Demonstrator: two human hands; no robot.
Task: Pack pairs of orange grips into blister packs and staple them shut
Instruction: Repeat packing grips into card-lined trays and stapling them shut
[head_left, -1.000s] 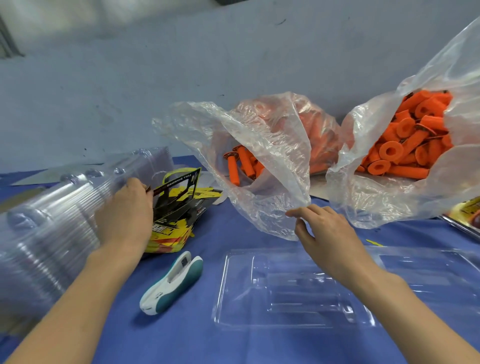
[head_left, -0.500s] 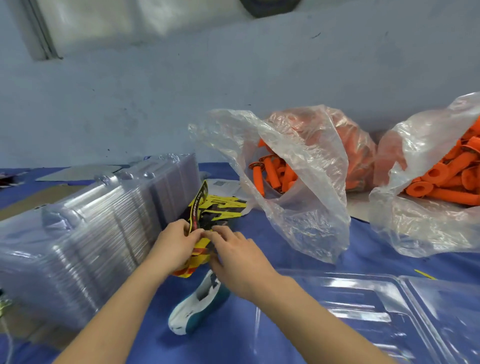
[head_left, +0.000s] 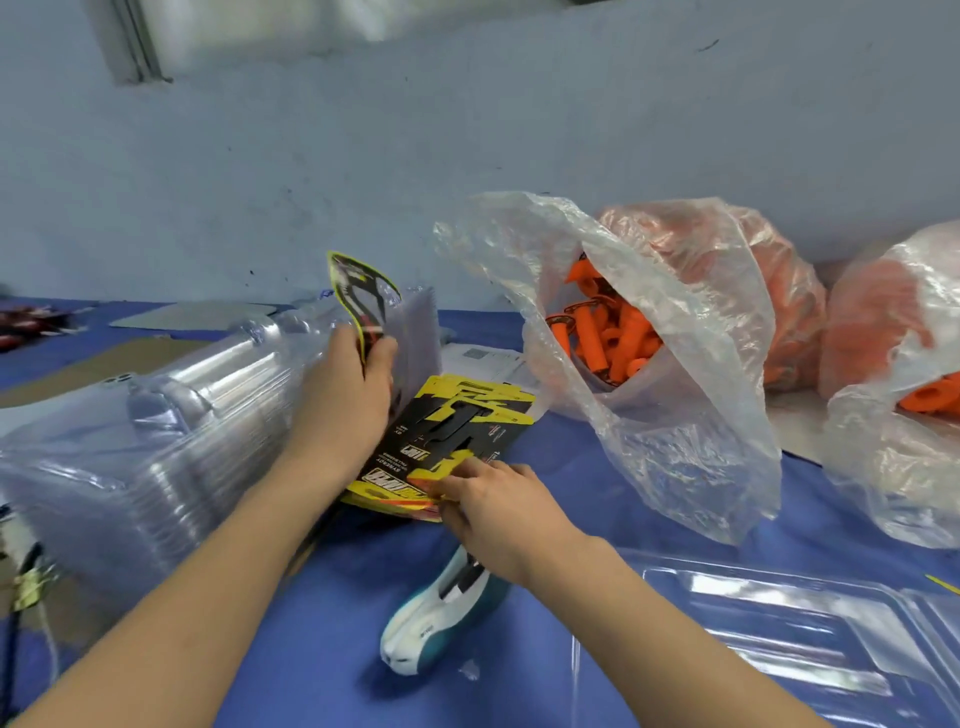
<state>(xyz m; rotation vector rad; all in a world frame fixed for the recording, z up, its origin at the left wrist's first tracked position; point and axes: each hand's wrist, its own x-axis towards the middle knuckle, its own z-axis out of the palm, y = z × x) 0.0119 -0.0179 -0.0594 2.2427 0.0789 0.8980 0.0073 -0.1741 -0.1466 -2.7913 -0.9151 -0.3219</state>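
Note:
A pile of yellow-and-black printed insert cards (head_left: 457, 436) lies on the blue table beside a big stack of clear blister packs (head_left: 171, 447). My left hand (head_left: 348, 395) grips one card (head_left: 363, 291) by its lower end and holds it bent upward above the pile. My right hand (head_left: 488, 499) pinches the near edge of the pile. An open clear blister pack (head_left: 769, 639) lies flat at the lower right. Orange grips (head_left: 608, 343) fill an open plastic bag behind the cards. A white-and-teal stapler (head_left: 441, 613) lies under my right wrist.
A second bag of orange grips (head_left: 904, 384) sits at the far right, and a closed bag (head_left: 769, 291) lies behind the open one. White paper sheets (head_left: 488, 364) lie behind the cards. The grey wall stands close behind the table.
My right hand left the open bag and came to the card pile. My left hand lifted one card off the pile. The view swung left.

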